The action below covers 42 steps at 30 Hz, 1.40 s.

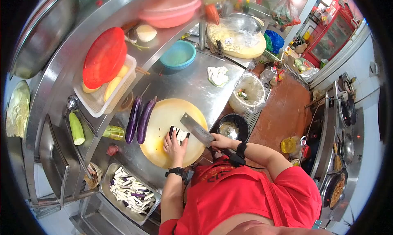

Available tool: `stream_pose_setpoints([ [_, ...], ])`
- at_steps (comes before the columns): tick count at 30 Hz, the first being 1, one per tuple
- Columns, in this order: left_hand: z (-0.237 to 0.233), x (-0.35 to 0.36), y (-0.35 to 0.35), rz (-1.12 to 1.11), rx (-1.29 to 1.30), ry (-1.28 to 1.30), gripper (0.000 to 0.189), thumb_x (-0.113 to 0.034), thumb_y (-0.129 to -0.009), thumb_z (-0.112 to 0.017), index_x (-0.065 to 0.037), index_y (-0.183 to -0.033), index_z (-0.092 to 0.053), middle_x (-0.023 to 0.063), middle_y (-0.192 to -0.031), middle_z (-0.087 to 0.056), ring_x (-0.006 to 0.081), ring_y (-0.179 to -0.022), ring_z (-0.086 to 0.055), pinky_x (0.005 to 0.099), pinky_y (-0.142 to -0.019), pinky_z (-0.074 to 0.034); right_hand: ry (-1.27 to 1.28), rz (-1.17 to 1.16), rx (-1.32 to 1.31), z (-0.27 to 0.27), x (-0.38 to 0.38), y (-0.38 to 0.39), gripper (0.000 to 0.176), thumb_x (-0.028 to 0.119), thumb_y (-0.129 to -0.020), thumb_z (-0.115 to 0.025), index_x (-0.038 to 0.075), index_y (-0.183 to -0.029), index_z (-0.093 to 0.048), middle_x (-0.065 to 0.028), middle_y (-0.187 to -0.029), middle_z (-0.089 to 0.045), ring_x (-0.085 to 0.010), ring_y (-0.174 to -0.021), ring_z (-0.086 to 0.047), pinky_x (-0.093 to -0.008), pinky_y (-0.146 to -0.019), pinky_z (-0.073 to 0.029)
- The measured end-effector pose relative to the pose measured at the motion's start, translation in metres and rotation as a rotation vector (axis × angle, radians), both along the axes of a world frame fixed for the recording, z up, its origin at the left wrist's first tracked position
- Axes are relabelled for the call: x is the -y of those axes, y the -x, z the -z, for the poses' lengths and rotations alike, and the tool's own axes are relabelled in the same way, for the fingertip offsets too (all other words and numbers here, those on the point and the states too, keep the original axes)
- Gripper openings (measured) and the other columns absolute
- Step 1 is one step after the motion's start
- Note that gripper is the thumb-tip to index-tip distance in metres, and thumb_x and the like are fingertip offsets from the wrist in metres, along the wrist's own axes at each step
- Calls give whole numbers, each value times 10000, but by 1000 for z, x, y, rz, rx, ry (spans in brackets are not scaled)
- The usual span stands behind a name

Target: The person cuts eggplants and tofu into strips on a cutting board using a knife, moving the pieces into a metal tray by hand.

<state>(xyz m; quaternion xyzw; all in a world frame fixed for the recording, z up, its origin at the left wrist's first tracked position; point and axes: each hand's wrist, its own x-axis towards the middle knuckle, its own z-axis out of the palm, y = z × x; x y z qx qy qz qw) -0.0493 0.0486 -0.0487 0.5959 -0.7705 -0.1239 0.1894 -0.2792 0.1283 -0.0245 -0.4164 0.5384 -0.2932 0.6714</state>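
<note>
On the round yellowish cutting board (163, 112), my left hand (176, 149) rests with fingers pressed on cut eggplant pieces (180, 135) that show white flesh and dark skin. My right hand (221, 142) grips the handle of a cleaver (197, 129), whose wide blade is over the board just right of the pieces. Two whole purple eggplants (139, 119) lie side by side at the board's left edge. Below and left, a metal tray (107, 184) holds many white and purple eggplant strips (129, 190).
A teal bowl (178, 55) stands behind the board. On the shelf are a white basket (98, 106) under a red basket (104, 59) and pink basins (170, 13). A lined bin (247, 96) and a black basin (242, 121) are right of the counter.
</note>
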Motion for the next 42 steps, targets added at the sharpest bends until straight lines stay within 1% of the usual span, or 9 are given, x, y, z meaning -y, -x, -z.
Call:
stream_pose_setpoints([
  [6, -3, -9, 13, -76, -15, 30, 705, -475, -735, -640, -170, -1323, -399, 177, -1350, -362, 368, -1241, -332, 518, -985, -274, 71, -152, -103, 3, 8, -14, 357, 45, -826, -466, -1, -1175, -404, -41, -582, -524, -138, -460, -525, -275, -428, -462],
  [9, -7, -12, 20, -139, -70, 28, 712, -463, -756, -623, -145, -1340, -368, 192, -1343, -365, 374, -1232, -344, 505, -984, -283, -42, -282, 52, 11, 9, -30, 177, 51, -788, -483, 23, -962, -485, -66, -613, -549, -157, -504, -547, -293, -451, -441],
  [11, -5, -12, 19, -137, -93, 86, 710, -449, -780, -601, -122, -1354, -339, 208, -1325, -380, 381, -1212, -371, 481, -982, -299, -132, -227, 163, -31, 8, -45, 189, 21, -783, -453, 26, -972, -449, -42, -576, -506, -134, -472, -525, -271, -404, -421],
  [14, -8, -15, 13, -176, -191, 47, 690, -413, -792, -603, -92, -1346, -347, 233, -1318, -385, 400, -1202, -380, 483, -985, -304, -78, -254, 227, -23, 9, -54, 171, 9, -776, -447, 34, -945, -442, -45, -583, -509, -132, -437, -513, -258, -386, -413],
  [17, -21, 0, 7, -149, -566, 206, 667, -321, -779, -643, -39, -1319, -373, 251, -1317, -390, 425, -1210, -363, 494, -996, -296, -24, -361, 60, -43, 25, -63, 196, 17, -770, -453, 14, -966, -459, -49, -595, -522, -130, -409, -514, -264, -367, -418],
  [27, -107, -57, -186, -789, -302, 474, 630, -236, -765, -656, 23, -1277, -396, 261, -1259, -442, 402, -1185, -402, 449, -1013, -294, 179, -790, 91, -119, 55, -210, 135, 89, -856, -506, 4, -957, -480, -28, -574, -482, -107, -415, -481, -260, -400, -406],
  [31, -74, -89, -271, -1022, -30, -64, 677, -497, -772, -572, -119, -1313, -421, 262, -1315, -400, 415, -1218, -374, 459, -1021, -287, 235, -715, 26, -113, 58, -222, 120, 91, -860, -504, -2, -935, -488, -39, -567, -484, -112, -411, -473, -273, -402, -403],
  [38, -87, -65, -271, -787, -235, 183, 417, -257, -765, -640, -5, -1093, -581, 221, -1154, -539, 366, -1092, -490, 415, -948, -372, 216, -416, -91, -88, 86, -159, 164, 94, -849, -511, -13, -973, -507, -59, -561, -505, -136, -401, -491, -285, -389, -405],
  [42, -95, -21, -224, -539, -280, 301, 285, -186, -764, -632, -16, -991, -604, 186, -1074, -585, 358, -1033, -525, 405, -907, -404, 390, -241, -493, -63, 89, -91, 204, 123, -828, -515, -34, -954, -488, -141, -600, -571, -220, -456, -583, -347, -435, -462],
])
